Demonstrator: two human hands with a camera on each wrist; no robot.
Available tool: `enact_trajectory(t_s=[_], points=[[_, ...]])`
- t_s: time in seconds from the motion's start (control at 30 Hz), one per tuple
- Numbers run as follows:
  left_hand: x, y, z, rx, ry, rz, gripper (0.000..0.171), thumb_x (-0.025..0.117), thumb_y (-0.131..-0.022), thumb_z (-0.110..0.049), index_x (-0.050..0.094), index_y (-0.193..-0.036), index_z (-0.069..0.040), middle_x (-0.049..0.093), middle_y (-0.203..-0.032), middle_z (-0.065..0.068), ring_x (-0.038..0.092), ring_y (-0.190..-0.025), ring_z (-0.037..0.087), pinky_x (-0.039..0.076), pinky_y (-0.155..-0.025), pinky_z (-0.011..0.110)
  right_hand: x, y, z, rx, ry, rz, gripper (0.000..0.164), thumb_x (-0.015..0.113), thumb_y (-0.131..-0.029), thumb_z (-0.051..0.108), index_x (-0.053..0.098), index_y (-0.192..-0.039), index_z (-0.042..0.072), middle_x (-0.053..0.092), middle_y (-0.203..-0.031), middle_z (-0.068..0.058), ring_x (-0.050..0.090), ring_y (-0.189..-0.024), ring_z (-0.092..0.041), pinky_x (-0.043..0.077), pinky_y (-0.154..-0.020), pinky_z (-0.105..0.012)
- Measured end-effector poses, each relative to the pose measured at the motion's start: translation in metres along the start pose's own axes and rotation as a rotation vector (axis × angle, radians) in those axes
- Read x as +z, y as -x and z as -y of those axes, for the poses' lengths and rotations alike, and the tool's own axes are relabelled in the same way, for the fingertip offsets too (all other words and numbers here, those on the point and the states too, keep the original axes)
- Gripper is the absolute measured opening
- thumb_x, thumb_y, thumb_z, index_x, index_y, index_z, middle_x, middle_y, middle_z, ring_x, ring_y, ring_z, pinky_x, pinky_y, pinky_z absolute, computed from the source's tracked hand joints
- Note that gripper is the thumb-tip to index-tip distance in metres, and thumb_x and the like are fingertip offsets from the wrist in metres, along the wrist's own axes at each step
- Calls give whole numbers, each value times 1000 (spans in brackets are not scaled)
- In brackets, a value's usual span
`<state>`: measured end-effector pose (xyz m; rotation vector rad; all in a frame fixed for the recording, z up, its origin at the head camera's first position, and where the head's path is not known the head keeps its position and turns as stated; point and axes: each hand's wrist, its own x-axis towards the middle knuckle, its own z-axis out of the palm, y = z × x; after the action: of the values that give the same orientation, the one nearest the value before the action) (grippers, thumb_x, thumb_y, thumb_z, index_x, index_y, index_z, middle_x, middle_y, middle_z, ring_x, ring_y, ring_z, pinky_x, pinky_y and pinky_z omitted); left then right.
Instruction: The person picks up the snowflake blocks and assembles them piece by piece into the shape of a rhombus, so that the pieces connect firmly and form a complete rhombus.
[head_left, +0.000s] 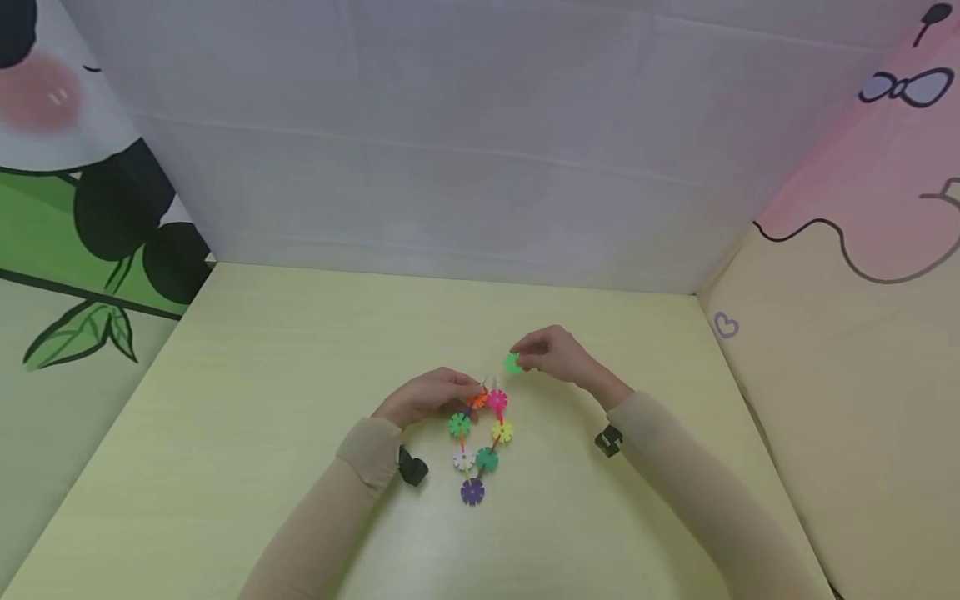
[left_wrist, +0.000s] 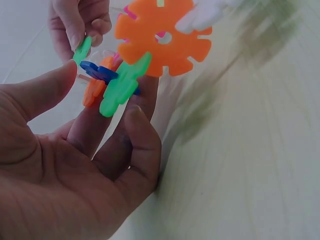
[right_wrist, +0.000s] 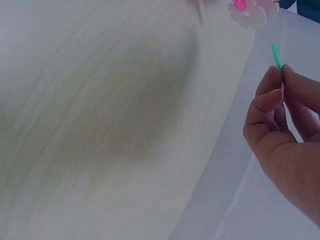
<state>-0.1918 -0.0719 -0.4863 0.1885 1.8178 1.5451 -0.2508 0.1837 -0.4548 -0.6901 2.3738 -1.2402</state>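
Observation:
A loop of interlocking plastic snowflake discs hangs in front of me in the head view, with a purple disc (head_left: 472, 492) lowest and a pink disc (head_left: 497, 400) near the top. My left hand (head_left: 431, 395) holds the loop by its upper left part, at an orange disc (head_left: 479, 400). In the left wrist view, thumb and fingers are curled about green, blue and orange discs there. To the upper right, my right hand (head_left: 561, 355) pinches a single light green disc (head_left: 512, 363) between thumb and fingertip, apart from the loop. In the right wrist view this green disc (right_wrist: 276, 55) appears edge-on.
Under both hands lies a pale wood-grain table (head_left: 300, 350). A whitish sheet wall (head_left: 450, 167) rises behind it, with printed panels at left and right. Dark small wrist devices sit below the sleeves, one at the left wrist (head_left: 412, 467).

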Motion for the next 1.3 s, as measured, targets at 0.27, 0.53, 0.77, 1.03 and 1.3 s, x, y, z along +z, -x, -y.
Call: enact_trajectory(t_s=[0.27, 0.53, 0.77, 1.03, 1.3], points=[[-1, -2, 4, -12, 22, 8, 30, 60, -95, -28, 69, -106, -2, 68, -93, 21, 64, -81, 24, 48, -81, 36, 14, -17, 7, 35, 14, 28, 18, 67, -90, 10, 73, -107, 8, 70, -91, 0, 65, -79, -19, 51, -68, -33], [-2, -1, 2, -4, 55, 18, 30, 60, -96, -26, 68, -106, 1, 67, -93, 22, 63, -81, 24, 48, -78, 34, 18, -21, 14, 52, 11, 35, 19, 68, -90, 9, 72, -107, 7, 70, -91, -1, 66, -80, -21, 52, -70, -35], [-2, -1, 2, -8, 68, 16, 31, 59, -96, -25, 67, -107, 3, 67, -93, 23, 63, -80, 23, 49, -77, 34, 21, -23, 16, 47, -16, 56, 17, 66, -90, 7, 71, -107, 4, 70, -90, -3, 66, -79, -21, 52, -69, -34], [-2, 0, 1, -18, 63, 1, 30, 60, -95, -26, 68, -107, 1, 67, -93, 23, 63, -79, 23, 48, -76, 33, 20, -25, 19, 64, -15, 84, 17, 67, -90, 6, 71, -106, 4, 70, -90, -4, 66, -81, -25, 52, -70, -36], [-3, 0, 3, -10, 56, -4, 31, 60, -95, -27, 68, -107, 1, 68, -93, 22, 63, -80, 24, 48, -79, 34, 19, -27, 17, 94, -17, 109, 15, 68, -89, 7, 72, -104, 6, 70, -88, -3, 66, -81, -26, 52, -69, -34]])
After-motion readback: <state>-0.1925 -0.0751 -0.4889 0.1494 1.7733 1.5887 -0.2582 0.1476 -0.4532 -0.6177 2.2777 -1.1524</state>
